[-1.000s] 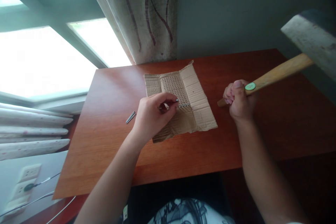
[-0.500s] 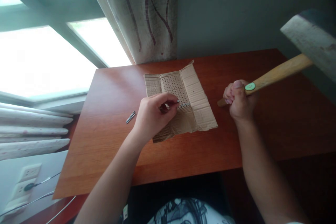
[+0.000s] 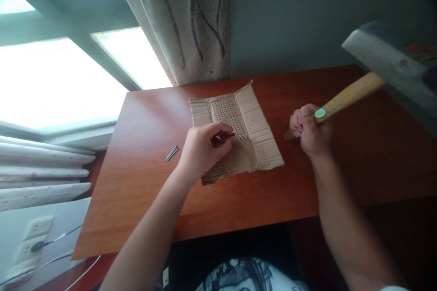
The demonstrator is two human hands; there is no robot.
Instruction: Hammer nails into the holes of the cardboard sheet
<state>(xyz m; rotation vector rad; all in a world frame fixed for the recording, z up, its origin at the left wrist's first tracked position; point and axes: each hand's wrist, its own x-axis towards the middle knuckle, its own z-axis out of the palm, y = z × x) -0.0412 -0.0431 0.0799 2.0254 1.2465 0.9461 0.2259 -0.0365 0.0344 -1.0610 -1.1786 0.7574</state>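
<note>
My left hand (image 3: 208, 145) pinches a nail (image 3: 234, 132) between thumb and fingers over the holed middle of a flattened cardboard piece (image 3: 261, 136). Only the nail's pale head shows; its shaft is hidden. Beside it, a row of nails (image 3: 243, 137) stands along the near edge of the hole grid. My right hand (image 3: 312, 132) is wrapped round the wooden handle of a hammer (image 3: 355, 93), its large grey head raised at the upper right, apart from the cardboard. A few loose nails (image 3: 172, 153) lie on the table left of my left hand.
The reddish-brown wooden table (image 3: 136, 191) has its near edge before my body. A window (image 3: 61, 86) and a patterned curtain (image 3: 205, 22) border it at the left and back. Wall sockets (image 3: 32, 241) with cables are at the lower left.
The hammer's head has come slightly left and down, its handle still in my right hand. My left hand keeps its pinch on the nail. The whole view has shifted slightly.
</note>
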